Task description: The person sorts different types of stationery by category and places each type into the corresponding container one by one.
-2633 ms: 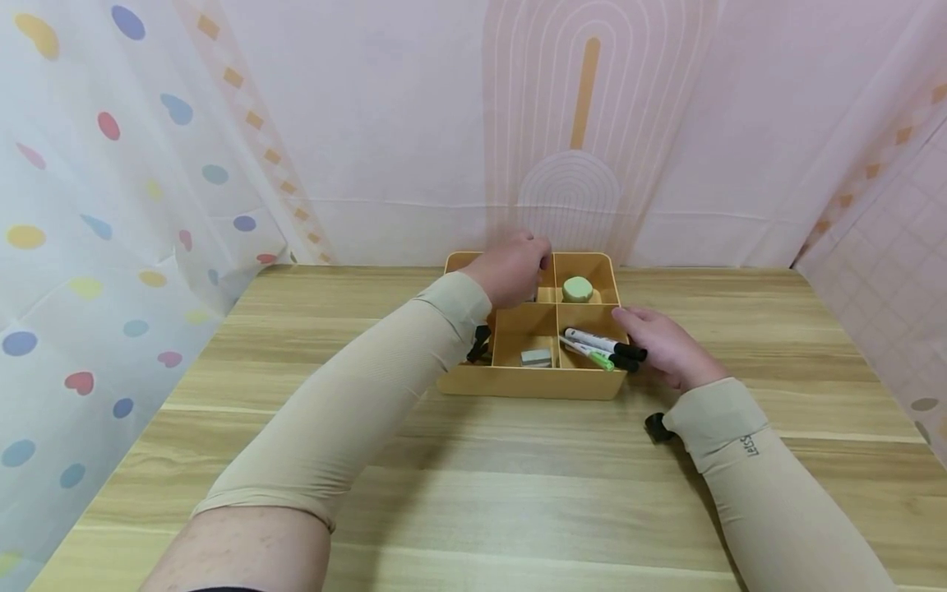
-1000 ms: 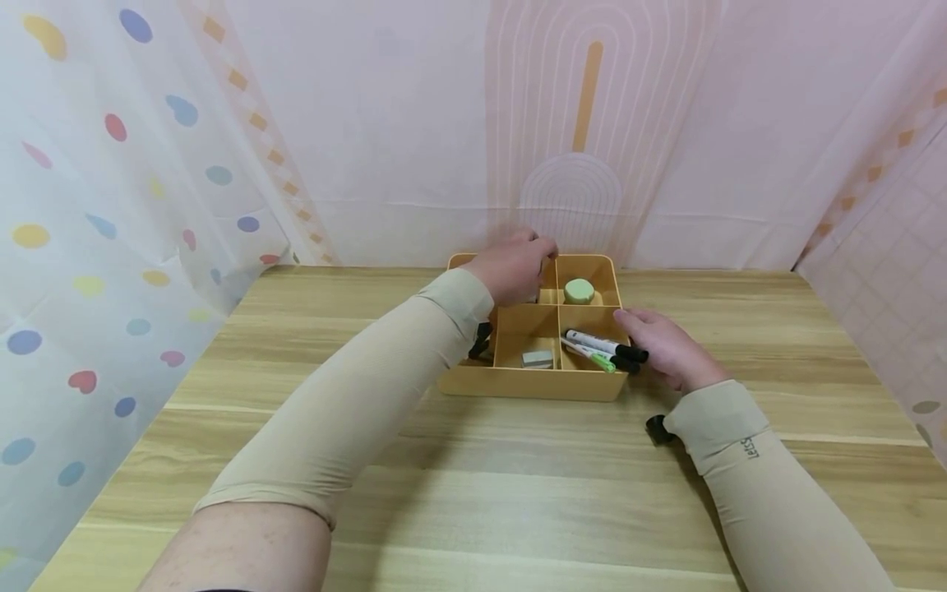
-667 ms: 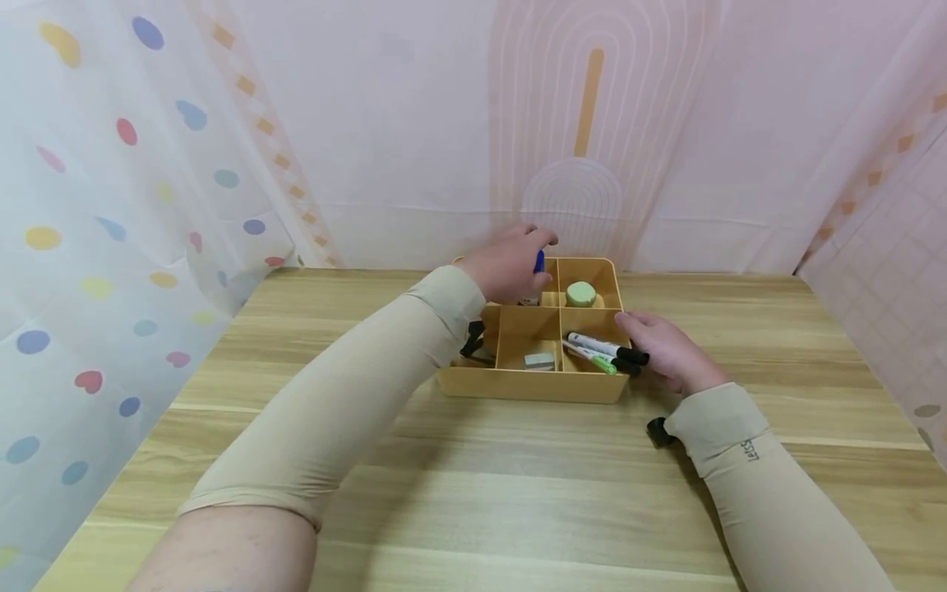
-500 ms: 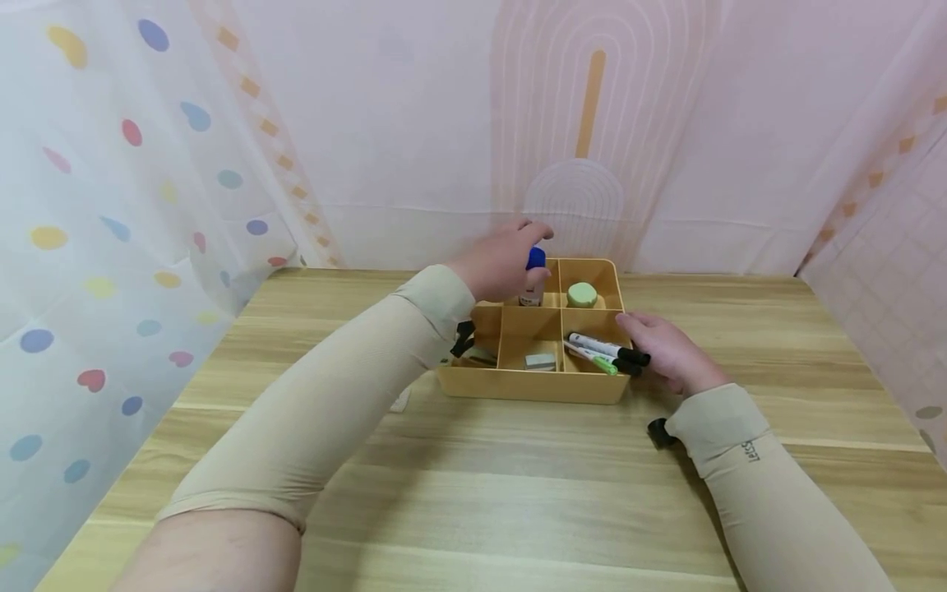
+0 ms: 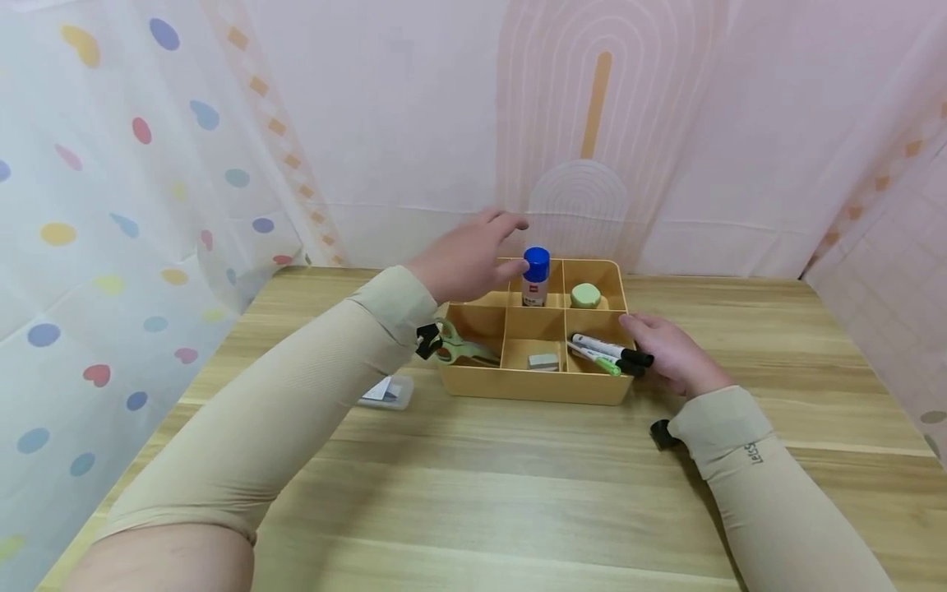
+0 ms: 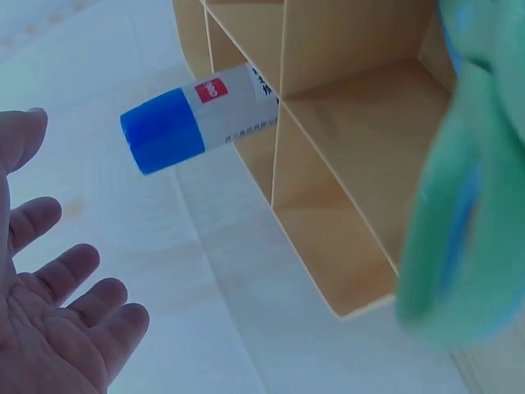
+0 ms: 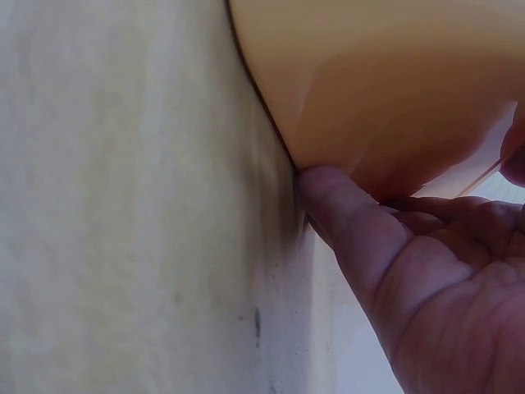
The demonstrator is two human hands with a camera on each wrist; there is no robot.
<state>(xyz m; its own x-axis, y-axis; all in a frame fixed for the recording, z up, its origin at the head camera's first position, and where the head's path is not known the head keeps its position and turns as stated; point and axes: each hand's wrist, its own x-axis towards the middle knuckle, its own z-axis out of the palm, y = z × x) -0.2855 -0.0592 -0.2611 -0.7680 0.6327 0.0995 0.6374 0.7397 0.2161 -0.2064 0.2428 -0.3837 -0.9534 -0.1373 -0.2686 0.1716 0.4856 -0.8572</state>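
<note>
A yellow desk organizer (image 5: 534, 386) with several compartments stands on the wooden table. In its back middle compartment a glue stick (image 5: 536, 278) with a blue cap stands upright. My left hand (image 5: 466, 256) is just left of the glue stick, fingers spread; the left wrist view shows that hand (image 6: 61, 295) holding nothing, apart from the glue stick (image 6: 201, 119). My right hand (image 5: 676, 352) grips the organizer's right wall, thumb at the rim; in the right wrist view its fingers lie against the outer wall (image 7: 369, 98).
The organizer also holds green-handled scissors (image 5: 462, 345), a grey eraser (image 5: 543, 362), a round green item (image 5: 585, 296) and several pens (image 5: 602, 349), whose ends jut over the rim. Left of it lies a clear plastic case (image 5: 399, 393), partly behind the left forearm.
My left hand has let go of the glue stick and drawn back left, uncovering it, the scissors and the clear case. The right hand stays on the organizer's side. The view shifts slightly.
</note>
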